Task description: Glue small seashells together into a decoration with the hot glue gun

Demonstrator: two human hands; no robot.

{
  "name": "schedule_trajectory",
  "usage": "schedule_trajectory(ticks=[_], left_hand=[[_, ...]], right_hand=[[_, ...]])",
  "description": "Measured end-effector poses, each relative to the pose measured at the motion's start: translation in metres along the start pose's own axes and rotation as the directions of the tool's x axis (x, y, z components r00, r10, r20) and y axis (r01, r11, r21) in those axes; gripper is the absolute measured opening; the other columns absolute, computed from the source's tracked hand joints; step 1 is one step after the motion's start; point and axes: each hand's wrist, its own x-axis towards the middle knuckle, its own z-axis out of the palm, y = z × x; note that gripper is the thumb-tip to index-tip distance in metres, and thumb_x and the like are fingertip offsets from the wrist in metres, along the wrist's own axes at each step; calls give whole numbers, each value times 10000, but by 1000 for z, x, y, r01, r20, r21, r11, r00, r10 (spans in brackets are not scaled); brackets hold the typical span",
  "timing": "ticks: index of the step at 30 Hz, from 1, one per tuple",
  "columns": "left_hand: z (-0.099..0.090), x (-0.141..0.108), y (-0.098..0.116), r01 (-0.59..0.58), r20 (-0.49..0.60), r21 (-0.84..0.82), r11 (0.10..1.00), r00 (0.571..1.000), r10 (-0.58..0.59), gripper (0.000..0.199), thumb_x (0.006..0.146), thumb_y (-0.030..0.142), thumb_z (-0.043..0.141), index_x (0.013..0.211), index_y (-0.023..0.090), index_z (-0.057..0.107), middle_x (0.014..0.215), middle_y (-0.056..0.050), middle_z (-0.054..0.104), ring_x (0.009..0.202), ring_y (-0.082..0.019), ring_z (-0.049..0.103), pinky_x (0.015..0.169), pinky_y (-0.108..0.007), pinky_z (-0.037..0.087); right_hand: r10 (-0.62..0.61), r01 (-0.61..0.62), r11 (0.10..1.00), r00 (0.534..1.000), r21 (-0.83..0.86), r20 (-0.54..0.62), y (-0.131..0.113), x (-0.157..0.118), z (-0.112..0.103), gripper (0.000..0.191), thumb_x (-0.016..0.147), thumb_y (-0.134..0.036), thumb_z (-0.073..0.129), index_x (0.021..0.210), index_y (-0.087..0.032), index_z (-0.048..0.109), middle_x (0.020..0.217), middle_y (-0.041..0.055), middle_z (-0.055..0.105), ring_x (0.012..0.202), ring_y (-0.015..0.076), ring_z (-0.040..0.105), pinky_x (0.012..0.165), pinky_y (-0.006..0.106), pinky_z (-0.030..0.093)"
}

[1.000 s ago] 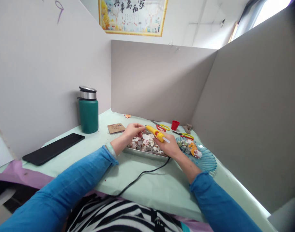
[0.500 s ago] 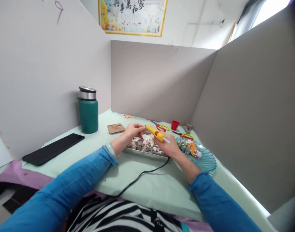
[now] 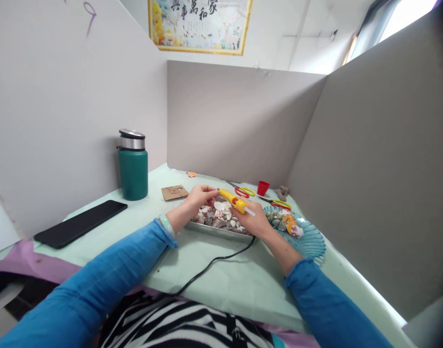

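Observation:
My right hand [image 3: 253, 218] is closed around a yellow hot glue gun [image 3: 231, 199], with a pale glue stick [image 3: 249, 211] poking out of its back end. The gun's nozzle points left and meets the fingertips of my left hand [image 3: 203, 197]. Those fingers are pinched together; whatever they hold is too small or hidden to name. Below both hands is a metal tray [image 3: 217, 231] full of seashells [image 3: 221, 215]. From under my right hand a black cord [image 3: 214, 261] runs toward me over the table's front edge.
On the left stand a green bottle [image 3: 133, 174] and a black phone [image 3: 81, 223]. A brown card [image 3: 174, 192] lies behind my left hand. Two pairs of scissors [image 3: 246, 191] and a red cup [image 3: 263, 188] are at the back. A blue glass plate [image 3: 311, 241] holds shells at right. Grey partitions [image 3: 239, 121] enclose the table.

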Motion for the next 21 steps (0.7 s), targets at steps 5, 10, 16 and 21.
schedule_trajectory(ticks=[5, 10, 16, 21], left_hand=[[0, -1, 0, -8, 14, -3, 1000, 1000, 8, 150, 690, 215, 675, 747, 93, 609, 617, -9, 587, 455, -58, 489, 490, -215, 452], [0, -1, 0, -2, 23, -10, 1000, 1000, 2, 165, 692, 229, 679, 755, 98, 599, 630, -12, 595, 459, -59, 493, 489, -216, 457], [0, 0, -1, 13, 13, 21, 1000, 1000, -13, 170, 697, 239, 679, 744, 101, 592, 627, -13, 591, 453, -61, 501, 477, -205, 446], [0, 2, -3, 8, 32, 20, 1000, 999, -9, 168, 701, 242, 676, 755, 107, 593, 613, -8, 601, 450, -64, 512, 487, -210, 452]], right_hand=[[-5, 5, 1000, 1000, -2, 3, 0, 0, 0, 125, 770, -326, 518, 790, -205, 545, 627, -14, 573, 557, 145, 509, 558, 242, 362], [-13, 13, 1000, 1000, 10, 6, 0, 0, 0, 119, 775, -327, 520, 783, -208, 533, 630, -17, 568, 559, 144, 510, 557, 240, 361], [-32, 32, 999, 999, -7, 17, -3, -1, -2, 121, 782, -322, 514, 804, -206, 541, 631, -17, 569, 564, 142, 510, 557, 236, 349], [-55, 56, 998, 998, -21, 38, -4, -1, -3, 120, 790, -321, 504, 807, -207, 537, 639, -15, 575, 572, 143, 516, 554, 233, 337]])
